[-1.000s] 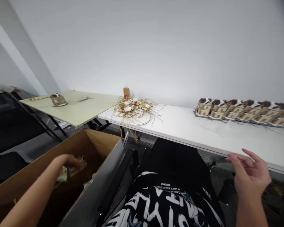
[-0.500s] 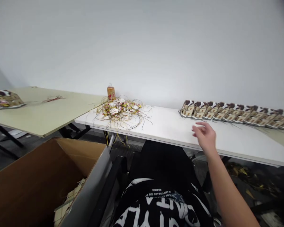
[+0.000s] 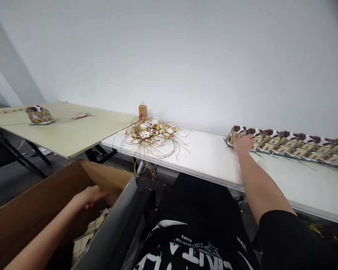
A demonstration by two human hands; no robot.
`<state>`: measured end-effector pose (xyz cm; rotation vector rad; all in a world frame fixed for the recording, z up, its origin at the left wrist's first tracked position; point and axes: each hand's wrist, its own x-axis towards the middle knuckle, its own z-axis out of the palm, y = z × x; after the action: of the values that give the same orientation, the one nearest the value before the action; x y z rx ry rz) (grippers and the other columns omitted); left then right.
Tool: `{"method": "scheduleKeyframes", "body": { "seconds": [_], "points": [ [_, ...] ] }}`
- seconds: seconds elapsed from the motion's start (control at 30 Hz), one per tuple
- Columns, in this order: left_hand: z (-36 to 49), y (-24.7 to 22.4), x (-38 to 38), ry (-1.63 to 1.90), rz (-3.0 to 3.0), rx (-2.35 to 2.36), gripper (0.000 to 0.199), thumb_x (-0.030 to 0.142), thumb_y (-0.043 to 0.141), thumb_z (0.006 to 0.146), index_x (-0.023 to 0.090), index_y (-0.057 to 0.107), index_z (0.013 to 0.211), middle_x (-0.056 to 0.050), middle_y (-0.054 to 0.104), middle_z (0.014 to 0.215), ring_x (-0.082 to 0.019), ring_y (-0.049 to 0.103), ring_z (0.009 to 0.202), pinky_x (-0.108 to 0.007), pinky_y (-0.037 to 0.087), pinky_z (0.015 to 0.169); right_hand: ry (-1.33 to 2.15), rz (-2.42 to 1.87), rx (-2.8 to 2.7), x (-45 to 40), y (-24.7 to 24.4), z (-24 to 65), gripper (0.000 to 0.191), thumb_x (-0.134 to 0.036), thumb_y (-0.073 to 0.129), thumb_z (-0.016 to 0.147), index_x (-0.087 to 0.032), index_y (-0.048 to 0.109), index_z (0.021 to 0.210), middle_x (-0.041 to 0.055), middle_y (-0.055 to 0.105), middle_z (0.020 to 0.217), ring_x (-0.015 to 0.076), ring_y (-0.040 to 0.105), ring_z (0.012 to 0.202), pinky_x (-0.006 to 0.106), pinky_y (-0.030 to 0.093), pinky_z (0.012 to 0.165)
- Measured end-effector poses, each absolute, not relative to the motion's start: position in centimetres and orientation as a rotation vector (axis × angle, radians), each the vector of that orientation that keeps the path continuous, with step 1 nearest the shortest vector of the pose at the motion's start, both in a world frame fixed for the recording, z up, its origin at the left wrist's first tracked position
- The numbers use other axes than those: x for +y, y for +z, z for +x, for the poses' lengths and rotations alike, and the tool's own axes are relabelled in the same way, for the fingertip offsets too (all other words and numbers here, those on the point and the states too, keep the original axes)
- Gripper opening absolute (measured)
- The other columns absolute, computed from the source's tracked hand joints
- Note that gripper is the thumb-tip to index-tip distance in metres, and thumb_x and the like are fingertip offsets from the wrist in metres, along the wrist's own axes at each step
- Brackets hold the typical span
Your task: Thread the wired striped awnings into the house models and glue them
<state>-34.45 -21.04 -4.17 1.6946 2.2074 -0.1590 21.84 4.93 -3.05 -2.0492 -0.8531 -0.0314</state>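
Note:
At the left end of a row of small model houses [image 3: 288, 144], with cream walls and dark snowy roofs, my right hand [image 3: 243, 143] closes around the end house [image 3: 233, 131]. My hand covers much of that house. My left hand [image 3: 90, 195] is inside the cardboard box [image 3: 107, 178], a little blurred. One finger stretches out and nothing shows in it. Below it in the box lie cream pieces with thin wires [image 3: 91, 228].
A tangled heap of wires with white and yellow parts [image 3: 153, 133] lies on the white table [image 3: 202, 157]. Behind it stands an amber bottle [image 3: 143, 111]. The pale green table [image 3: 73, 140] on the left carries another model house [image 3: 38, 115] and a small wire bundle [image 3: 83, 115].
My right hand has moved forward from above the table edge to the end house of the row. My left hand has come into view inside the box. The view has turned slightly left.

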Motion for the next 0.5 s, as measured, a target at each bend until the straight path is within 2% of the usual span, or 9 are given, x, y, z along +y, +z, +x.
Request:
{"method": "scheduleKeyframes", "body": {
  "seconds": [0.07,0.1,0.17,0.27,0.37,0.5],
  "points": [
    [-35.1,-2.2,-18.4,-0.024,1.792,2.283,0.045,0.051,0.061,0.084,0.015,0.060,0.057,-0.006,0.061,0.057,-0.026,0.066,0.063,-0.032,0.046,0.056,-0.047,-2.043,-0.845,5.3,-3.6,21.8,0.056,-0.042,0.064,0.092,-0.018,0.045,0.140,0.0138,0.044,0.143,0.0320,0.049,0.126,0.055,0.043,0.103],
    [-34.8,-1.0,-16.9,0.087,1.883,2.284,0.045,0.054,0.059,0.082,0.016,0.061,0.057,-0.008,0.063,0.060,-0.030,0.068,0.069,-0.034,0.046,0.060,-0.049,-2.037,-0.846,5.5,-3.8,21.7,0.057,-0.044,0.064,0.092,-0.018,0.045,0.140,0.0139,0.045,0.142,0.0316,0.050,0.124,0.055,0.043,0.102],
    [-33.3,1.5,-13.9,0.320,2.080,2.204,0.043,0.057,0.053,0.085,0.018,0.068,0.074,-0.009,0.070,0.077,-0.031,0.068,0.081,-0.036,0.046,0.070,-0.041,-2.023,-0.848,5.7,-4.1,21.6,0.056,-0.045,0.063,0.093,-0.018,0.045,0.140,0.0136,0.047,0.140,0.0306,0.052,0.122,0.054,0.044,0.101],
    [-29.6,3.9,-9.5,0.561,2.299,2.010,0.036,0.049,0.055,0.089,0.020,0.066,0.106,-0.006,0.070,0.102,-0.023,0.064,0.093,-0.034,0.047,0.086,-0.007,-1.999,-0.835,5.7,-4.2,21.8,0.051,-0.043,0.062,0.093,-0.020,0.048,0.137,0.0124,0.049,0.139,0.0295,0.052,0.122,0.052,0.044,0.101],
    [-26.6,3.8,-6.0,0.672,2.363,1.967,0.033,0.040,0.062,0.090,0.016,0.063,0.112,-0.009,0.063,0.118,-0.023,0.059,0.109,-0.043,0.046,0.097,0.041,-1.973,-0.795,5.5,-3.8,22.6,0.048,-0.041,0.063,0.093,-0.019,0.051,0.134,0.0118,0.050,0.137,0.0293,0.051,0.122,0.052,0.044,0.102],
    [-25.5,2.7,-3.2,0.777,2.267,2.035,0.029,0.037,0.061,0.093,0.015,0.063,0.112,-0.009,0.061,0.118,-0.024,0.060,0.108,-0.044,0.051,0.094,0.153,-1.919,-0.761,5.0,-2.2,24.0,0.043,-0.044,0.062,0.093,-0.017,0.056,0.125,0.0111,0.057,0.126,0.0272,0.056,0.114,0.051,0.045,0.099]
  ]
}}
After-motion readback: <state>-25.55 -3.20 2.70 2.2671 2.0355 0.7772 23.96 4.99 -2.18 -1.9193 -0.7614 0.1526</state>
